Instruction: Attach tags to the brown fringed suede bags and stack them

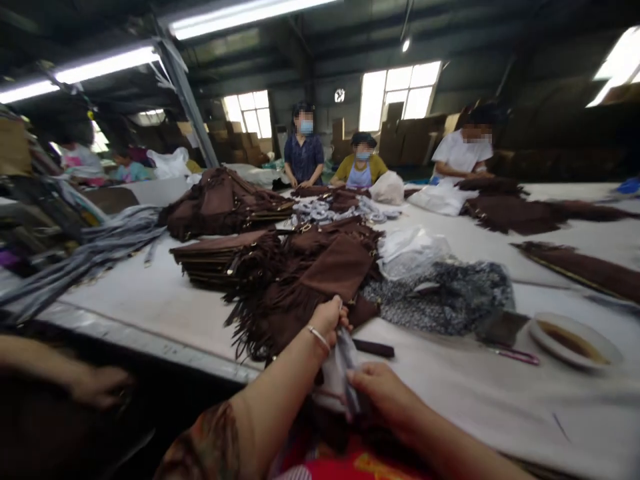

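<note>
A greyish, wrapped strap [346,357] stretches between my two hands above the table's front edge. My left hand [330,321], with a bracelet at the wrist, is closed round its upper end, beside the brown fringed pieces. Lower down, my right hand [383,393] pinches the strap between thumb and fingers. Just beyond my left hand lies a flat brown bag piece [340,267] on a heap of brown fringe [280,317]. A dark strip [374,348] rests on the table to the right of the strap.
Stacked brown pieces [220,257] and wrapped straps [115,233] lie left. Rightward are speckled material [450,297], a plastic bag [413,250], a bowl of brown liquid [575,340] and a pink-handled tool [520,355]. A person's hand [103,387] shows lower left; several people work beyond.
</note>
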`<state>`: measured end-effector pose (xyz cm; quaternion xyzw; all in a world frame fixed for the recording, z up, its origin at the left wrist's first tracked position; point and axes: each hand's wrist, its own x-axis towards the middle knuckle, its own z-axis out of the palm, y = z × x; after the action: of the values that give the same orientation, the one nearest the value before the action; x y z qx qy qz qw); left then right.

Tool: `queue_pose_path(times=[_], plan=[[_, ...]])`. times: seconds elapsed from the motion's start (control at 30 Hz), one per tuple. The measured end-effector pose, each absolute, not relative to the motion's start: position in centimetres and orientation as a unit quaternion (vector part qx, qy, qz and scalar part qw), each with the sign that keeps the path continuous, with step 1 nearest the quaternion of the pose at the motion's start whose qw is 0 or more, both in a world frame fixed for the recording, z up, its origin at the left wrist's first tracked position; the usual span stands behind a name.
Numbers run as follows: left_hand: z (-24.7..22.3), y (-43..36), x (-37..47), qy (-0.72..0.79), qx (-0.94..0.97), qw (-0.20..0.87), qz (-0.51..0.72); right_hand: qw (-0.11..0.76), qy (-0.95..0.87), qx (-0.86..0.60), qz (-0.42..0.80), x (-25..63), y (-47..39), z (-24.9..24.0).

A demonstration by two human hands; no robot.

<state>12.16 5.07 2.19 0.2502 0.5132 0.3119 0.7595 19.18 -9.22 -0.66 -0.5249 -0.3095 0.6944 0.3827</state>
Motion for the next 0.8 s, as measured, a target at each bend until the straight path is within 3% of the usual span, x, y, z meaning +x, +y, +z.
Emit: queue_pose_path(times=[0.27, 0.53, 0.7, 0.8], plan=[[1.2, 5.1, 10.6, 0.443, 0.227, 0.832, 0.244, 0.372, -0.301, -0.536, 0.695, 19.4, -10.8, 0.6], [-0.4, -2.4, 7.4, 0.411, 0.246, 0.837, 0.264, 0.392, -0.315, -0.523, 0.688, 18.6, -11.4, -0.2], [-0.1, -3.4, 8.4, 0.460, 0.238, 0.791, 0.325, 0.298, -0.441, -0.536, 0.655, 18.5, -11.4, -1.4], [0.6, -3.7, 8.5, 0.451, 0.278, 0.782, 0.328, 0.297, -0.509, -0.569, 0.573, 19.8, -10.9, -0.8]])
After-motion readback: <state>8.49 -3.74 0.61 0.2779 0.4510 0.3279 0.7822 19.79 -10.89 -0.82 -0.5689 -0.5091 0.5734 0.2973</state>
